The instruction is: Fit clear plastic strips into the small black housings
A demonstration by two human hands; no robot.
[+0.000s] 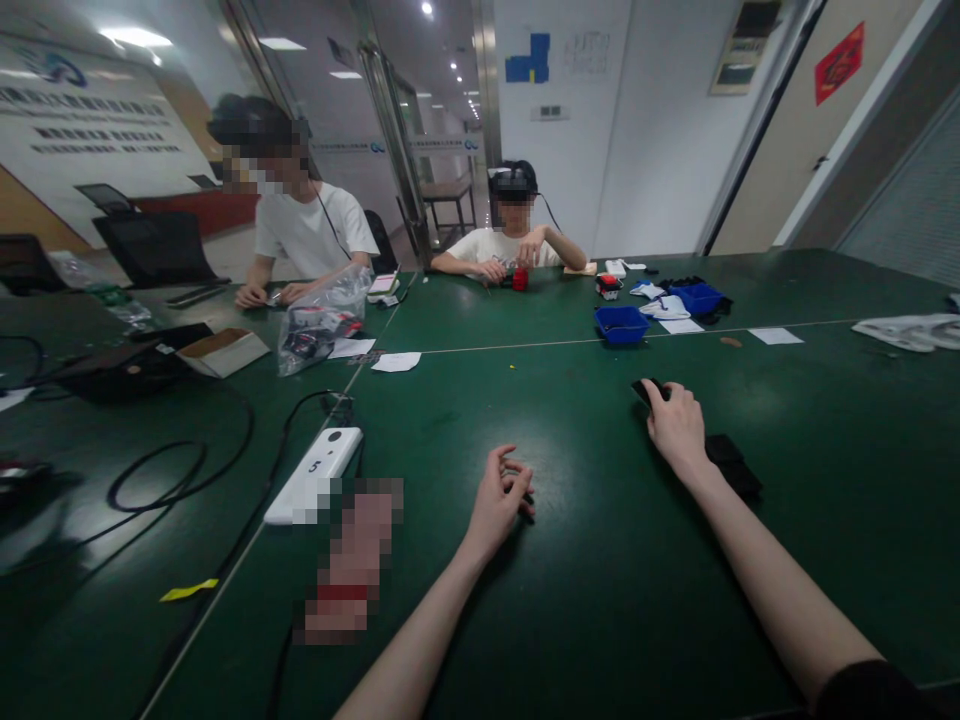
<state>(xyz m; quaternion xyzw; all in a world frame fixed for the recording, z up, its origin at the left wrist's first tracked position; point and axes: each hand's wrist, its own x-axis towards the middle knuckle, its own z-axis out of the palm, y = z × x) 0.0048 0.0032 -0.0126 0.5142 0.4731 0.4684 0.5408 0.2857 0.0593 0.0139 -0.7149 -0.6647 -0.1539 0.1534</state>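
Observation:
My right hand is closed round a small dark object above the green table. Only the object's front end shows past the thumb and fingers, so its kind is unclear. Just right of that wrist lies a flat black folded item, perhaps of cloth, partly behind the forearm. My left hand rests at the middle of the table, its fingers loosely bent and apart with nothing in them. The white power strip marked 5 is off to its left.
A blurred-out pinkish object and yellow strip lie left. Black cables loop nearby. Farther back are a clear plastic bag, an open box, a blue tray and papers. Two people sit across the table.

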